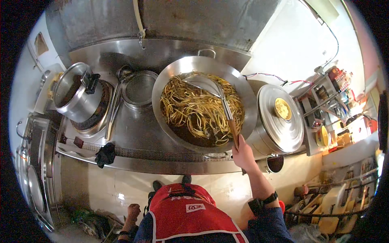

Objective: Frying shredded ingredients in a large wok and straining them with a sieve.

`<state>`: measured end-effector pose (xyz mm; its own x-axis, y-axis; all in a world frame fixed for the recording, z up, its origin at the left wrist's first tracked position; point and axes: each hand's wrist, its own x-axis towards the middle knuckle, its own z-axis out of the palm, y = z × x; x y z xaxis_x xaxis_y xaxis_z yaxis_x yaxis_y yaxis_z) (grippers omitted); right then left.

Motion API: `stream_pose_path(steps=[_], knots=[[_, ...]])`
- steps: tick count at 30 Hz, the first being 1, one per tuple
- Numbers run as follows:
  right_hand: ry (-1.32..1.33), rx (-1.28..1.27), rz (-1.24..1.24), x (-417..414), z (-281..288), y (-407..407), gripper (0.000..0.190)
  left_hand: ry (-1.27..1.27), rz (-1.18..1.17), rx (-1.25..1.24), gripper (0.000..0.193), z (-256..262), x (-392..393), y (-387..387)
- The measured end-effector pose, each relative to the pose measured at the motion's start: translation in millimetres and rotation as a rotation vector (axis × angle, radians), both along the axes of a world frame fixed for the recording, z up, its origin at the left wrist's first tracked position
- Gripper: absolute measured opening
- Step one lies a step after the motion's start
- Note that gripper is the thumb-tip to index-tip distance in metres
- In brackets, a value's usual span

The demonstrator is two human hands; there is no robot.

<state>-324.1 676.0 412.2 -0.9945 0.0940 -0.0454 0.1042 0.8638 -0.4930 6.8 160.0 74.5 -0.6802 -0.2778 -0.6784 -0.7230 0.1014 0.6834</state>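
My right hand (243, 154) grips the wooden handle (234, 132) of a large metal ladle or skimmer (203, 85); I cannot tell whether its bowl is perforated. That bowl rests among long, thin, brownish-yellow strands (197, 111), stems or noodles, in dark liquid. They fill much of a wide steel wok (188, 65) on the stainless steel range (133, 127). Low in the picture, beside the red apron (182, 209), my left hand (133, 210) has its fingers curled with nothing visible in them. It is well away from the range.
Left stand a deep steel pot (80, 103) on a burner, long-handled ladles (113, 106) and a round strainer (140, 88). A black cloth or bag (105, 155) hangs over the front edge. Right is a large lidded pot (284, 136) with a yellow bowl (282, 108) on its lid.
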Motion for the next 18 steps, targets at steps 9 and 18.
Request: stream_pose_path(steps=[9,18], knots=[[-0.124,-0.054,-0.061,79.2,27.1,-14.2,0.053,-0.026,0.025,0.039,0.019,-8.9,-31.4,-4.8],[-0.329,-0.611,-0.341,132.1,39.2,-64.5,0.046,0.108,-0.147,0.004,0.024,-28.5,-56.1,-39.5]])
